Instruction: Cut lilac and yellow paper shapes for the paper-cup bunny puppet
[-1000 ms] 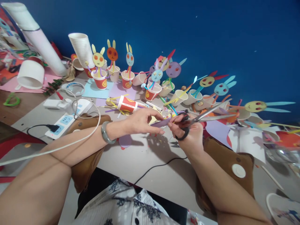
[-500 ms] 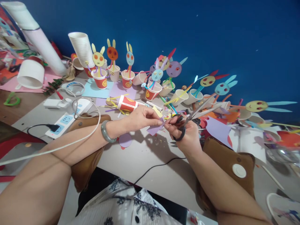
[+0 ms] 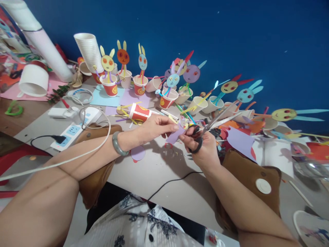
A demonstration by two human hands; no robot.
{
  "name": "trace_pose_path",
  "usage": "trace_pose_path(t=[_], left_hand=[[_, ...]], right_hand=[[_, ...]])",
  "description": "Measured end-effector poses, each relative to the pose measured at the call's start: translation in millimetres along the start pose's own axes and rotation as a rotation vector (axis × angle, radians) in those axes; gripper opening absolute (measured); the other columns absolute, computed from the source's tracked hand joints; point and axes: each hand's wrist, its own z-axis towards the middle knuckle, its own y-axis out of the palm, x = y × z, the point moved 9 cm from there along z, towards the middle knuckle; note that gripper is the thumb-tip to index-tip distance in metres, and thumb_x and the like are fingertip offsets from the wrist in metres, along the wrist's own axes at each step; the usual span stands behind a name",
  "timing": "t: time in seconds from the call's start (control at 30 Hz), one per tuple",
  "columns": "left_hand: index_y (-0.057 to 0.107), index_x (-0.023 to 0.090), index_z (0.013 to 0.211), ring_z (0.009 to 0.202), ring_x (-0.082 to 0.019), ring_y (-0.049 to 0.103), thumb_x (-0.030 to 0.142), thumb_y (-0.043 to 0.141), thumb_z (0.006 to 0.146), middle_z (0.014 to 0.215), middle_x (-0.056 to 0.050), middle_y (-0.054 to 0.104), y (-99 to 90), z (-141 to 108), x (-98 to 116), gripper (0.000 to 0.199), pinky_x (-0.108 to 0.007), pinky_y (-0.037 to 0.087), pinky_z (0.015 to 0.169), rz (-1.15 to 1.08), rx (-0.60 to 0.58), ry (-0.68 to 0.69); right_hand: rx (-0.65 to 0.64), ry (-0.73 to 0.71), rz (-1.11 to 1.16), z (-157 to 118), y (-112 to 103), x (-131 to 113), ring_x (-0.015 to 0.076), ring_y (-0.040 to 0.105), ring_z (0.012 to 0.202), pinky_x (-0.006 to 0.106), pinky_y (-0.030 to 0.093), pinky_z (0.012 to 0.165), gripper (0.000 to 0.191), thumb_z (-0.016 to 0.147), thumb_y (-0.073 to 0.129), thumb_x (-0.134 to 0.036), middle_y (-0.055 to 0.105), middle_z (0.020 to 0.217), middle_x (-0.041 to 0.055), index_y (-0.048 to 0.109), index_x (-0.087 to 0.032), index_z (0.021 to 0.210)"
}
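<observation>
- A dark blue wall (image 3: 159, 24) stands behind the pale table (image 3: 154, 175) I work at.
- Nearest me, a brown cushion (image 3: 253, 171) lies by my right forearm, a white disc on it; another brown cushion (image 3: 96, 181) lies under my left forearm.
- A black cable (image 3: 171, 181) runs across the tabletop between my arms.
- A lilac paper circle (image 3: 138, 153) lies flat just beside the grey-green bangle (image 3: 118, 143) on my left wrist.
- My left hand (image 3: 156, 130) pinches the lilac paper piece (image 3: 174, 138) between thumb and fingers; the piece hangs at my fingertips, between my two hands.
- My right hand (image 3: 204, 151) grasps the scissors (image 3: 214, 123) by their dark handles, blades parted and pointing away to the right. My right thumb and fingertip are at the paper's right edge; I cannot tell how firmly they hold it.
- To the left, a white power strip (image 3: 74, 132) has a black plug in it.
- Just past my left hand, a red-and-white cup (image 3: 140, 113) lies on its side.
- Farther back, a row of paper cups (image 3: 140, 85) carries rabbit-eared paper faces on coloured stems, with a tilted stack of white cups (image 3: 88, 51) at the left.
</observation>
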Motion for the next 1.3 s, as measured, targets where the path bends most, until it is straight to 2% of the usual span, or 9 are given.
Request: trace_pose_path(t=[0.13, 0.27, 0.4, 0.63, 0.9, 1.0, 1.13, 1.2, 1.3], left_hand=[[0.068, 0.012, 0.077, 0.062, -0.007, 0.053, 0.029, 0.077, 0.073, 0.066, 0.001, 0.061, -0.5, 0, -2, 0.019, -0.022, 0.042, 0.06, -0.006, -0.001, -0.029], [0.066, 0.011, 0.07, 0.061, -0.006, 0.05, 0.025, 0.076, 0.074, 0.063, 0.002, 0.058, -1.7, -1, 1, 0.017, -0.022, 0.041, 0.061, 0.003, 0.013, -0.023], [0.066, 0.012, 0.069, 0.061, -0.007, 0.05, 0.026, 0.075, 0.076, 0.062, 0.002, 0.057, -3.7, -1, 5, 0.018, -0.023, 0.04, 0.06, 0.023, 0.046, 0.015], [0.065, 0.013, 0.067, 0.058, -0.007, 0.051, 0.027, 0.074, 0.075, 0.06, 0.002, 0.058, -4.7, -3, 6, 0.019, -0.023, 0.041, 0.057, -0.017, 0.083, 0.018], [0.062, 0.013, 0.066, 0.059, -0.007, 0.05, 0.027, 0.073, 0.076, 0.061, 0.002, 0.057, -2.6, -5, 10, 0.02, -0.023, 0.04, 0.059, -0.059, 0.082, 0.043], [0.063, 0.013, 0.067, 0.06, -0.007, 0.05, 0.028, 0.074, 0.077, 0.062, 0.002, 0.058, -5.0, -5, 13, 0.021, -0.023, 0.039, 0.059, -0.048, 0.1, 0.06], [0.069, 0.013, 0.073, 0.063, -0.007, 0.05, 0.028, 0.075, 0.078, 0.066, 0.001, 0.059, -10.4, -4, 19, 0.017, -0.023, 0.039, 0.06, 0.04, 0.101, 0.132], [0.071, 0.014, 0.077, 0.065, -0.008, 0.051, 0.029, 0.075, 0.078, 0.069, 0.001, 0.061, -10.7, -2, 18, 0.016, -0.024, 0.041, 0.063, 0.066, 0.075, 0.157], [0.072, 0.014, 0.081, 0.066, -0.008, 0.051, 0.03, 0.075, 0.078, 0.071, 0.001, 0.062, -13.1, 0, 13, 0.017, -0.025, 0.041, 0.064, 0.062, 0.075, 0.151]], right_hand=[[0.011, -0.01, 0.022, 1, -2, 0, 0.0052, 0.043, 0.04, 0.021, 0.032, 0.035, 0.04, 0.064, 0.09, -0.03, 0.059, 0.066, -0.0059, 0.053, -0.021, 0.076], [0.002, 0.018, 0.026, -1, 1, 2, 0.005, 0.042, 0.039, 0.022, 0.032, 0.034, 0.041, 0.062, 0.091, -0.031, 0.06, 0.066, -0.0057, 0.053, -0.021, 0.075], [-0.03, 0.075, -0.003, -3, 7, 10, 0.0052, 0.04, 0.037, 0.022, 0.032, 0.032, 0.042, 0.061, 0.091, -0.033, 0.058, 0.063, -0.0066, 0.053, -0.021, 0.076], [-0.012, 0.064, -0.018, -3, 7, 8, 0.005, 0.04, 0.037, 0.021, 0.031, 0.032, 0.04, 0.062, 0.089, -0.033, 0.058, 0.064, -0.0068, 0.052, -0.022, 0.076], [-0.109, 0.118, -0.075, -7, 19, 13, 0.0074, 0.039, 0.036, 0.023, 0.03, 0.035, 0.042, 0.062, 0.089, -0.039, 0.049, 0.05, -0.0087, 0.053, -0.021, 0.073], [-0.15, 0.067, -0.183, -4, 17, -4, 0.0096, 0.044, 0.042, 0.024, 0.034, 0.04, 0.04, 0.065, 0.087, -0.044, 0.052, 0.053, -0.006, 0.056, -0.021, 0.074], [-0.282, -0.105, -0.433, 1, 8, -42, 0.0168, 0.057, 0.064, 0.028, 0.042, 0.052, 0.044, 0.071, 0.078, -0.06, 0.067, 0.077, 0.0042, 0.064, -0.021, 0.085], [-0.294, -0.124, -0.65, 4, -5, -52, 0.0154, 0.052, 0.059, 0.028, 0.039, 0.051, 0.049, 0.071, 0.075, -0.064, 0.066, 0.075, 0.0039, 0.067, -0.02, 0.091], [-0.29, -0.124, -0.979, 8, -25, -58, 0.0157, 0.048, 0.056, 0.03, 0.037, 0.052, 0.05, 0.071, 0.073, -0.066, 0.062, 0.068, 0.0039, 0.066, -0.019, 0.085]])
